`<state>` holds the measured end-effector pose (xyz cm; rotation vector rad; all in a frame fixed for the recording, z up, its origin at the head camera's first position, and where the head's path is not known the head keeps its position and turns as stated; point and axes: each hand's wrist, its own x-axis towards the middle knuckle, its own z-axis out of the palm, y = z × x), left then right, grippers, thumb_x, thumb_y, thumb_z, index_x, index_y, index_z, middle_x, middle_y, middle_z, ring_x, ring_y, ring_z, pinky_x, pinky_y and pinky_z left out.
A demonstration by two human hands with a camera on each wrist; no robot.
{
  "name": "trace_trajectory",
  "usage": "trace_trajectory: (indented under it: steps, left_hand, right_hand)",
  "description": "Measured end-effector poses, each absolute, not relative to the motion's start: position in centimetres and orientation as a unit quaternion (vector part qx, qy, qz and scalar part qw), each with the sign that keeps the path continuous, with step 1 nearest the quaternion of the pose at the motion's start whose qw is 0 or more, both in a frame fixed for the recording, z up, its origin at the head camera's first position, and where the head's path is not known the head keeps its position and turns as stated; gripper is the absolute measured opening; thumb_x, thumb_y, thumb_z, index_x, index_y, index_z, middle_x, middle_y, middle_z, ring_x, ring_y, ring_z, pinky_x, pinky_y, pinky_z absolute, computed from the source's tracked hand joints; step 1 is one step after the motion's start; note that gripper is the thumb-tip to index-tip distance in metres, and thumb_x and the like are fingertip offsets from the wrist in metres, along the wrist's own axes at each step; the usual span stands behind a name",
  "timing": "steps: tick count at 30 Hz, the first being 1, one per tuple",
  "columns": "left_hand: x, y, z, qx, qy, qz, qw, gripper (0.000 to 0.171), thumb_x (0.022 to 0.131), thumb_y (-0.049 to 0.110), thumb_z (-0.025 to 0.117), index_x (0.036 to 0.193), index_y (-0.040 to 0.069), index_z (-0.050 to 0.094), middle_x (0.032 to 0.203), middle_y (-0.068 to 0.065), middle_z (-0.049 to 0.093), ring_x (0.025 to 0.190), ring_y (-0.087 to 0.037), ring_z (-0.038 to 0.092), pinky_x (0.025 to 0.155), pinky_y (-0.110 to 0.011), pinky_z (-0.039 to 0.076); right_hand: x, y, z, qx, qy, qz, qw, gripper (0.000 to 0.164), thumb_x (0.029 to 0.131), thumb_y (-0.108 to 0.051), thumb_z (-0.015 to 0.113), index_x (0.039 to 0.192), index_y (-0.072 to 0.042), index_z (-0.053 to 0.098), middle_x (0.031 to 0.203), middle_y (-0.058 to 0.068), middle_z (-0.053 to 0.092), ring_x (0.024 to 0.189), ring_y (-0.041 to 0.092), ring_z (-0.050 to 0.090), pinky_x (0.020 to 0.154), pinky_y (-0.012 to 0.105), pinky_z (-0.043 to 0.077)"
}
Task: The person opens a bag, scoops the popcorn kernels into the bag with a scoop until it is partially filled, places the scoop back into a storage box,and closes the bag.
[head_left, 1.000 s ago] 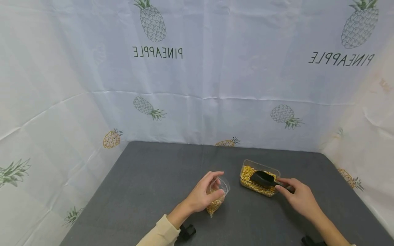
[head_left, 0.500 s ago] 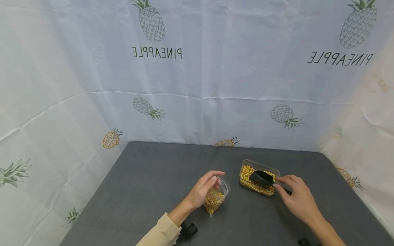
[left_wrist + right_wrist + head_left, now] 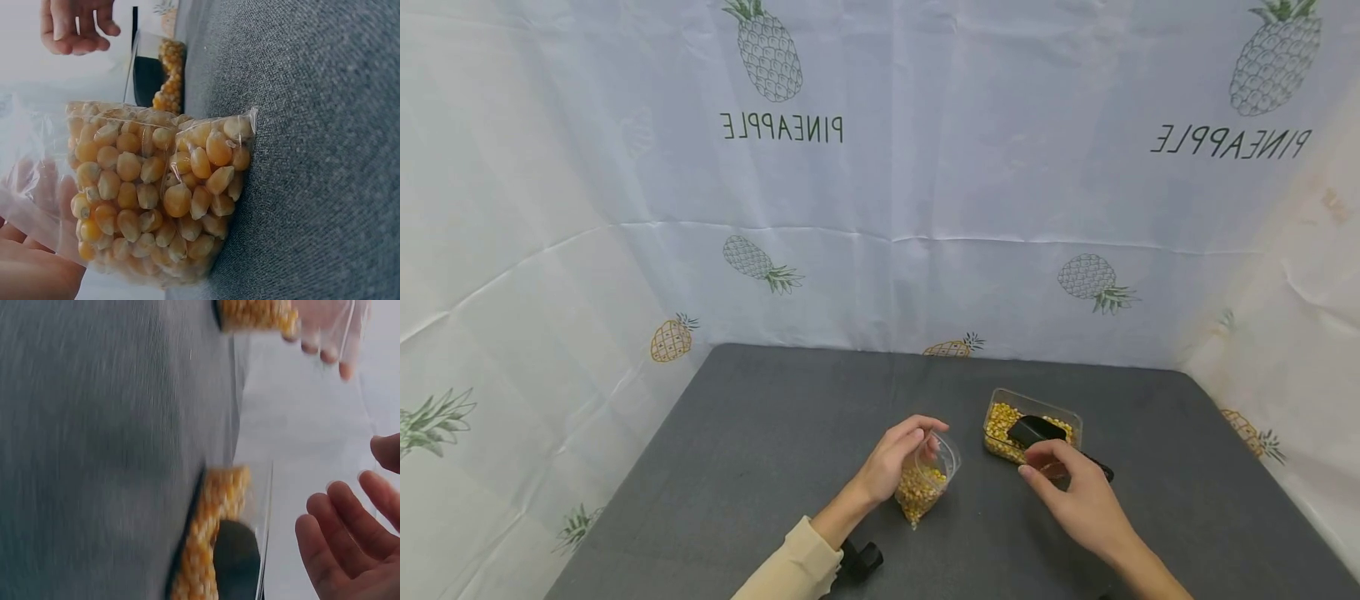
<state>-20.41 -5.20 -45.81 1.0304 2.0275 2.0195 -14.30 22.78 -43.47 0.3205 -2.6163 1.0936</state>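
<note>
My left hand (image 3: 883, 475) holds a clear plastic bag (image 3: 921, 496) of corn kernels by its upper side, fingers bent around its round opening. The bag stands on the table with its corner toward me; kernels fill its lower part in the left wrist view. To its right, a clear rectangular box (image 3: 1052, 408) holds yellow corn kernels (image 3: 1000, 421). A black scoop (image 3: 1033, 431) lies on that corn, its handle sticking out over the right side. In front of the box hovers my right hand (image 3: 1086, 504), holding nothing, its fingers loosely bent in the right wrist view (image 3: 356, 544).
A dark grey table (image 3: 760, 450) lies under everything. White curtains (image 3: 895, 192) with pineapple prints hang behind it and on both sides. A black wrist mount (image 3: 861, 562) shows beneath my left sleeve (image 3: 801, 562).
My right hand has let go of the scoop handle and moved left toward the bag; the scoop stays on the corn. My left thumb has lifted off the bag's front, uncovering more kernels.
</note>
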Motion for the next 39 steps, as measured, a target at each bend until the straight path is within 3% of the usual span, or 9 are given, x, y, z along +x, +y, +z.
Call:
trace_trajectory:
  steps: [7,12,16,20,26,33,39]
  left_hand:
    - [-20.5,-5.1,-45.9,0.312,0.674,0.666,0.07,0.034,0.109,0.014,0.04,0.128,-0.011,0.056,0.102,-0.029,0.056,0.092,-0.031,0.061,0.088,-0.046,0.054]
    - [-20.7,-5.1,-46.2,0.304,0.693,0.652,0.047,0.025,0.108,0.012,0.049,0.122,-0.006,0.061,0.1,-0.024,0.061,0.087,-0.042,0.062,0.073,-0.03,0.053]
    - [-20.8,-5.2,-46.3,0.297,0.705,0.644,0.029,0.019,0.107,0.014,0.054,0.115,-0.001,0.064,0.101,-0.02,0.064,0.087,-0.047,0.063,0.071,-0.026,0.052]
    - [-20.8,-5.2,-46.3,0.289,0.71,0.643,0.01,0.016,0.105,0.014,0.058,0.11,0.001,0.065,0.095,-0.017,0.066,0.081,-0.037,0.064,0.068,-0.026,0.051]
    - [-20.9,-5.1,-46.3,0.277,0.711,0.646,-0.013,0.012,0.104,0.01,0.059,0.107,0.0,0.066,0.087,-0.018,0.066,0.073,-0.011,0.062,0.065,-0.025,0.05]
    - [-20.7,-5.3,-46.2,0.272,0.712,0.647,-0.031,0.011,0.103,0.007,0.06,0.108,-0.001,0.065,0.092,-0.019,0.067,0.077,-0.022,0.065,0.068,-0.027,0.052]
    - [-20.5,-5.7,-46.2,0.259,0.714,0.649,-0.045,0.011,0.103,0.012,0.061,0.106,0.003,0.065,0.095,-0.013,0.066,0.081,-0.016,0.064,0.077,-0.031,0.056]
  right_hand:
    - [-13.8,20.1,-43.7,0.096,-0.88,0.459,0.076,0.017,0.094,-0.02,0.075,0.109,-0.016,0.069,0.102,-0.001,0.068,0.09,0.007,0.065,0.081,0.033,0.055]
    - [-13.6,18.6,-43.8,0.104,-0.854,0.509,0.033,0.024,0.095,-0.022,0.074,0.115,-0.011,0.068,0.108,0.005,0.068,0.094,0.009,0.065,0.082,0.031,0.054]
    - [-13.5,17.7,-44.1,0.132,-0.843,0.522,0.012,0.029,0.096,-0.023,0.073,0.119,-0.006,0.067,0.11,0.009,0.067,0.094,0.01,0.064,0.081,0.032,0.054]
    - [-13.2,16.7,-44.5,0.164,-0.85,0.499,0.031,0.03,0.093,-0.027,0.076,0.115,-0.008,0.068,0.107,0.007,0.068,0.091,0.01,0.064,0.079,0.033,0.055]
    - [-13.1,14.9,-44.7,0.192,-0.871,0.437,0.113,0.023,0.085,-0.031,0.084,0.1,-0.018,0.072,0.094,-0.005,0.067,0.083,0.013,0.065,0.073,0.035,0.056]
    - [-13.3,13.9,-44.6,0.204,-0.865,0.417,0.191,0.013,0.085,-0.012,0.083,0.087,-0.022,0.074,0.083,-0.022,0.061,0.072,0.0,0.059,0.064,0.031,0.055]
    - [-13.6,14.0,-44.6,0.188,-0.86,0.434,0.193,0.012,0.086,0.001,0.078,0.085,-0.012,0.076,0.078,-0.017,0.064,0.067,-0.001,0.059,0.06,0.027,0.054]
